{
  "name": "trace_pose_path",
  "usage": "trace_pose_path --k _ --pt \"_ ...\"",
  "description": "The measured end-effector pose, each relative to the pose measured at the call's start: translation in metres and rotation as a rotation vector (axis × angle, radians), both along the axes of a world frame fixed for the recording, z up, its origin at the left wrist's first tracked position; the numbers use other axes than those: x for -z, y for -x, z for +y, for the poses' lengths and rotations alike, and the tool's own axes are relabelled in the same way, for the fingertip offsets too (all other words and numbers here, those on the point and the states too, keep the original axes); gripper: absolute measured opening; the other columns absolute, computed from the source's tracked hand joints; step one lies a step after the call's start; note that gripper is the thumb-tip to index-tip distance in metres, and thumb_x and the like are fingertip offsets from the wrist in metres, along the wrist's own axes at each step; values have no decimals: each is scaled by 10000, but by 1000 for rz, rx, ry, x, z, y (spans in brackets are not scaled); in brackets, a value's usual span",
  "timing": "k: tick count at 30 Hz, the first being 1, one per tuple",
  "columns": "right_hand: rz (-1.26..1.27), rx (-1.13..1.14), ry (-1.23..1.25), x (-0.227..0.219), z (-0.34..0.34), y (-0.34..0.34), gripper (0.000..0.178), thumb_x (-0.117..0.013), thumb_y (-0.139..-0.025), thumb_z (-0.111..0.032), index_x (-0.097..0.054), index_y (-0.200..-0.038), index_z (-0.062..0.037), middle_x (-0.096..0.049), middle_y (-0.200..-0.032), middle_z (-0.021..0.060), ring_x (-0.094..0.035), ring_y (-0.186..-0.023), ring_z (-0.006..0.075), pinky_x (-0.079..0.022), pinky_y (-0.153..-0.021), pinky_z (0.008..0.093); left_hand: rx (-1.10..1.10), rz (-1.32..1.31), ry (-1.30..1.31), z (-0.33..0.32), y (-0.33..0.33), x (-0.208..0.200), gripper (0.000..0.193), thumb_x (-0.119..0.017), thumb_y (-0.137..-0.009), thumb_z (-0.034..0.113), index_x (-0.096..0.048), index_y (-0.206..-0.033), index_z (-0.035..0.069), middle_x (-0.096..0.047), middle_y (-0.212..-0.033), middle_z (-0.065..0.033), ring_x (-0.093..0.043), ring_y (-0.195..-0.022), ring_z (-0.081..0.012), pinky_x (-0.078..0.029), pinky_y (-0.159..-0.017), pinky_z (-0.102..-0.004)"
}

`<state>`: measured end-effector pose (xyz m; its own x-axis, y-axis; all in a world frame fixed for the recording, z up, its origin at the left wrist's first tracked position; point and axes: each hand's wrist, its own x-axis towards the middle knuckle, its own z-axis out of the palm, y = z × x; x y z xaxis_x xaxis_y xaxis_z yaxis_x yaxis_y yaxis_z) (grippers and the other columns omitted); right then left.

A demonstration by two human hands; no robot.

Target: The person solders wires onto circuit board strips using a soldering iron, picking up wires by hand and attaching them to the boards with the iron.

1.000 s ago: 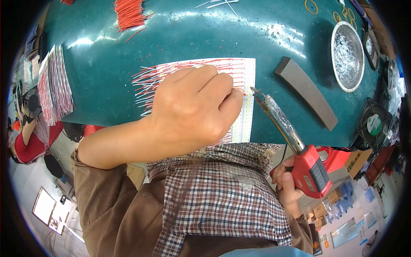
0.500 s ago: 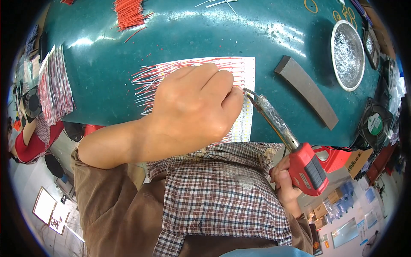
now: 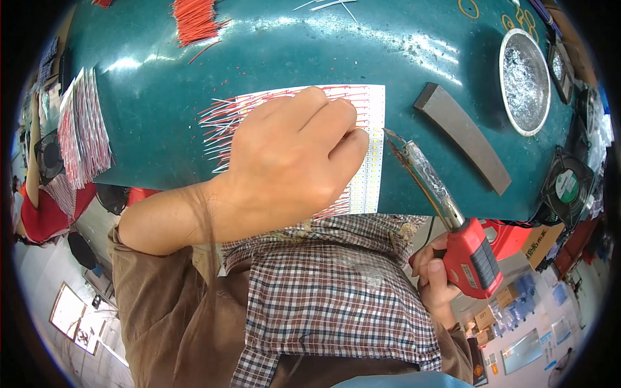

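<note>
My left hand [image 3: 291, 152] is closed over a white circuit board panel [image 3: 375, 187] with rows of small yellow parts. Its fingertips are curled under, so whatever they pinch is hidden. Red and white wires [image 3: 220, 123] lie across the panel and stick out past its left side. In my right hand [image 3: 435, 281], at the lower right, is a red soldering iron [image 3: 475, 258] with a black grip. Its long metal barrel points up and left, and the dark tip stands just off the panel's right edge, close to my left fingers.
A grey curved bar [image 3: 464, 138] lies right of the panel. Beyond it stands a metal bowl [image 3: 525, 84] with silvery bits inside. Bundled red wires [image 3: 194, 22] lie at the back; a red-and-white wire bundle [image 3: 84, 129] hangs at the left edge. A black fan [image 3: 563, 184] stands right.
The soldering iron has moved slightly right, its tip drawing back from beside my left fingers to the panel's edge. My left hand has barely shifted.
</note>
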<state>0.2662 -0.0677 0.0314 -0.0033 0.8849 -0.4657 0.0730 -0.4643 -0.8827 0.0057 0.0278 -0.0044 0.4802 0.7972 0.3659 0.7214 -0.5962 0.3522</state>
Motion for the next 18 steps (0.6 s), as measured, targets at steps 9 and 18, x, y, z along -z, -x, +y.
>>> trace_pose_path --k 9,18 --pt "-30 -83 23 -1 -5 -9 397 -606 -838 -278 -457 -1021 41 -395 -504 8 -342 -384 87 -332 -399 232 36 19 3 -4 2 -3 313 -648 -543 71 -696 -851 36 -484 -642 5 -478 -555 -130 -354 -437 -250" --pt "-109 -199 35 2 -5 -16 258 -602 -818 -222 -491 -767 5 -450 -569 59 -414 -438 132 -362 -426 251 21 47 -10 -4 -1 -5 287 -660 -558 76 -696 -841 44 -452 -617 13 -469 -543 -124 -342 -424 -249"
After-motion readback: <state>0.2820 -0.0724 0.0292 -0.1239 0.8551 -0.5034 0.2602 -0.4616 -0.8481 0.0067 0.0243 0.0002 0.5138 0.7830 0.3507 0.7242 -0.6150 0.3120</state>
